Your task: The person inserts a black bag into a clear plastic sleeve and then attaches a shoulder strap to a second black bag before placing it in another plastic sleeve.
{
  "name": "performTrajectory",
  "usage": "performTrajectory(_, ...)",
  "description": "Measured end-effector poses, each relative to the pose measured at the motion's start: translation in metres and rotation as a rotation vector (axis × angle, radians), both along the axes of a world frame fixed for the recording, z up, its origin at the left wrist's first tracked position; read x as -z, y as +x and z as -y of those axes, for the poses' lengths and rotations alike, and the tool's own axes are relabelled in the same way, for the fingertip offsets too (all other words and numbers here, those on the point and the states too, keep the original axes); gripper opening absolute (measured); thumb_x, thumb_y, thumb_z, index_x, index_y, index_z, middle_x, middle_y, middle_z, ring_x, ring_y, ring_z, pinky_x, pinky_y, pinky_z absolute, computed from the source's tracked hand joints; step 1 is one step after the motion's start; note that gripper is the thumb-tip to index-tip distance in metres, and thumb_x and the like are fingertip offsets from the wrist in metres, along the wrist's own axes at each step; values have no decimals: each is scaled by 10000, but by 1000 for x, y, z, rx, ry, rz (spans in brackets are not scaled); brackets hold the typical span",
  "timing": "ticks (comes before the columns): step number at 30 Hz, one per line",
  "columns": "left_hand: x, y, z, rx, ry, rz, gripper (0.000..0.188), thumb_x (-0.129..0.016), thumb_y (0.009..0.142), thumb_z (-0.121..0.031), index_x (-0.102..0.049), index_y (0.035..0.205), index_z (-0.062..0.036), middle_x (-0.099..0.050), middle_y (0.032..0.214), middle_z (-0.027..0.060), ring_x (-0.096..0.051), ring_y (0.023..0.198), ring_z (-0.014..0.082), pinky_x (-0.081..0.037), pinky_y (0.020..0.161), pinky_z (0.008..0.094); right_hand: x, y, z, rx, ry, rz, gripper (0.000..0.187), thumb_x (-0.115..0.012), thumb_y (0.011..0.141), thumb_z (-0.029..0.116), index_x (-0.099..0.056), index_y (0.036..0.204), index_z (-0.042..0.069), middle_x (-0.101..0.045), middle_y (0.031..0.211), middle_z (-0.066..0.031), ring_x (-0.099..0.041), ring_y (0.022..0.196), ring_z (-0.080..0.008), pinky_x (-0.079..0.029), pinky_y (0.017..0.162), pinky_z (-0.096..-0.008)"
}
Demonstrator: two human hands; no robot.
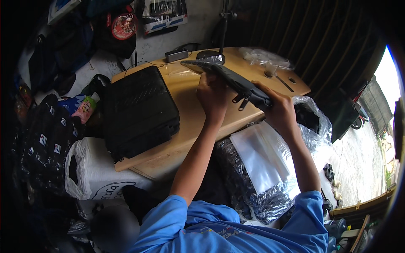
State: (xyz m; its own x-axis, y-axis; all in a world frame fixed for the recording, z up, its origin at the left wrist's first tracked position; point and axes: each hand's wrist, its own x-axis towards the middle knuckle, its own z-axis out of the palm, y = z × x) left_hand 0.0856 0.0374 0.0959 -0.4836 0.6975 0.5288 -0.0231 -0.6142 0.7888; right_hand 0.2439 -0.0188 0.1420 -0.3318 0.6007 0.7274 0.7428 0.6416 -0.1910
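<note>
- One case [240,83], black, is up at twelve o'clock from the person, tilted over the table [192,124], with two zipper pulls [242,103] dangling.
- One charger [176,55] and one cup [271,71] sit past it, left and right of twelve; one pile [139,99] of black cases fills eleven, how many I can't make out.
- Left hand [212,95]: closed on the case's far half, fingertips hidden, forearm running up toward twelve.
- Right hand [278,110]: wrapped round the near end, fingers over the top, forearm leaning toward eleven.
- The case's far tip points to ten, with clear plastic [192,65] about it.
- Around: clear sleeves [257,154] lie on a wrapped bundle [236,168] at one o'clock; a white bag [86,168] stands at ten, below the pile.
- In the way: the right forearm covers part of the bundle; the case hides some table behind it.
</note>
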Motion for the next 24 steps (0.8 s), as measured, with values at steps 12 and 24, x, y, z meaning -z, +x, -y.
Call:
performTrajectory(12, 24, -23, 35, -93, 16, -116, 150, -541, 854, -108, -557, 956, 0, -653, 852, 73, -636, 810, 159, -480, 706, 275, -9, -6, 15, 37, 18, 248, 544, -594, 671, -16, -607, 1182, 169, -611, 849, -79, -625, 736, -282, -516, 655, -386)
performTrajectory(24, 68, -44, 59, 862, -684, 882, 289, -523, 893, -292, -586, 999, -30, -641, 939, 104, -628, 857, 219, -518, 779, 352, 64, 10, 81, -68, 20, 522, 526, -584, 708, 114, -596, 1219, 240, -577, 1073, -207, -613, 990, -309, -502, 854, -407)
